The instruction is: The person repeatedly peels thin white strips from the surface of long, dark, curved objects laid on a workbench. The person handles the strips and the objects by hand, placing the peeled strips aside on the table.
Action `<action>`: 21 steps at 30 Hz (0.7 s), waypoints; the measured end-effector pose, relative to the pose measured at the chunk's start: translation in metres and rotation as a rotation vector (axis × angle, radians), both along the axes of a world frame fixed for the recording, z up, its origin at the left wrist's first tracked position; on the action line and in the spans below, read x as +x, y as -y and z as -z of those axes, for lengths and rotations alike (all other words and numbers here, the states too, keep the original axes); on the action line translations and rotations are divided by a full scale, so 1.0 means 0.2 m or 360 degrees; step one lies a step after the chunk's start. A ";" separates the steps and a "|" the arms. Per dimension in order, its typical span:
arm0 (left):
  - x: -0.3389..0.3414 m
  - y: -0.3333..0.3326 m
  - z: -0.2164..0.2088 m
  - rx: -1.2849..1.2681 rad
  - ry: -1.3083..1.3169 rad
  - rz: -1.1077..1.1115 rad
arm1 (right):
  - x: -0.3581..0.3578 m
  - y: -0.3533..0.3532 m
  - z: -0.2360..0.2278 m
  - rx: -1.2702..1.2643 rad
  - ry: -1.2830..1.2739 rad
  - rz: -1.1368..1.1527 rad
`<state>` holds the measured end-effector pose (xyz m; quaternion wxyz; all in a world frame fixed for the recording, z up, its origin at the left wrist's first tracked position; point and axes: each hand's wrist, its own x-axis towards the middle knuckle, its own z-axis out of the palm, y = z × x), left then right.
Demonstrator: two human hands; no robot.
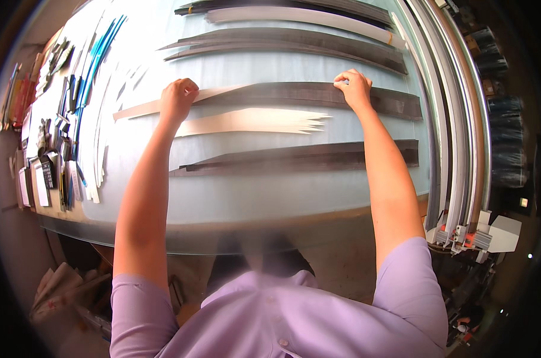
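Observation:
My left hand (pixel 178 100), fingers curled closed, is on a long thin beige strip (pixel 133 110). The strip's right end tapers over a dark grey bundle of strips (pixel 294 92). Farther right, my right hand (pixel 355 89) is closed in a pinch at that bundle's far edge; what is between its fingertips, if anything, is too small to make out. Nearer me lies a fan of pale cream strips (pixel 246 121) with uneven pointed right ends. Closer still is another stack of dark strips (pixel 306 157).
More dark strips (pixel 294 42) and a pale tied bundle (pixel 306 16) lie at the back of the glossy table (pixel 270 197). Blue strips (pixel 94 65), a calculator (pixel 47 172) and small tools crowd the left. Long metal rails (pixel 455 119) run along the right edge.

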<state>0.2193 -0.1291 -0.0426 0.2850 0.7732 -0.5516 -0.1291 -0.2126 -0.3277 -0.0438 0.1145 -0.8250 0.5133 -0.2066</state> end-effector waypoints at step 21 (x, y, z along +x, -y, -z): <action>-0.25 -0.92 -0.05 -0.0092 0.0033 0.0379 | 0.52 -1.25 0.00 0.0152 0.0358 -0.0759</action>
